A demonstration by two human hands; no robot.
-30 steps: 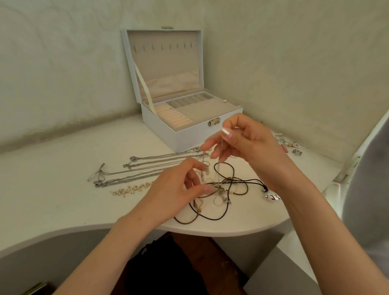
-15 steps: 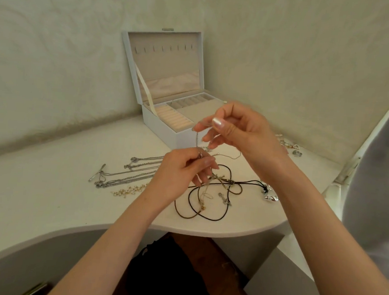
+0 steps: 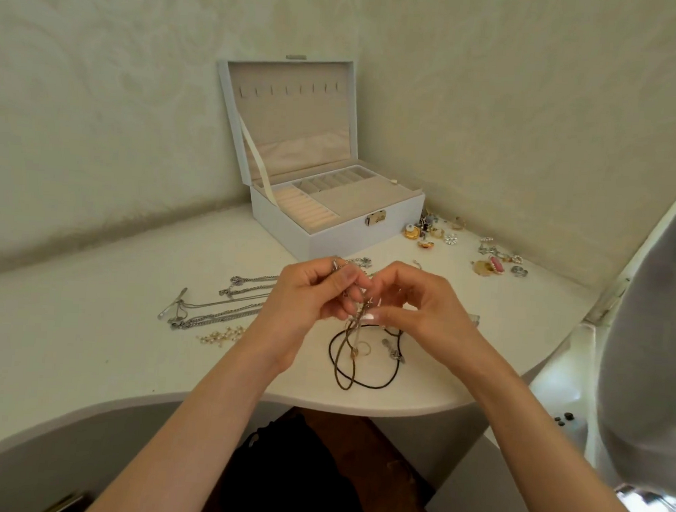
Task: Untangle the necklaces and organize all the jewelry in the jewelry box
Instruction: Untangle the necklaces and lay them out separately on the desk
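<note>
Cords [image 3: 354, 379] lie tangled near the table [image 3: 105, 344] edge, rising into left hand [image 3: 306, 297] and right hand [image 3: 416, 306], each pinching a strand with curled fingers. Untangling step; next likely calls for teasing one loop free. Jewelry box [image 3: 353, 233] stands open farther back.

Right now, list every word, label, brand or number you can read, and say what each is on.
None can be read.
The jewelry box shows no printing.
Its metal clasp is too small to tell whether it bears a mark.
The loose jewelry beside the box carries nothing legible.
</note>
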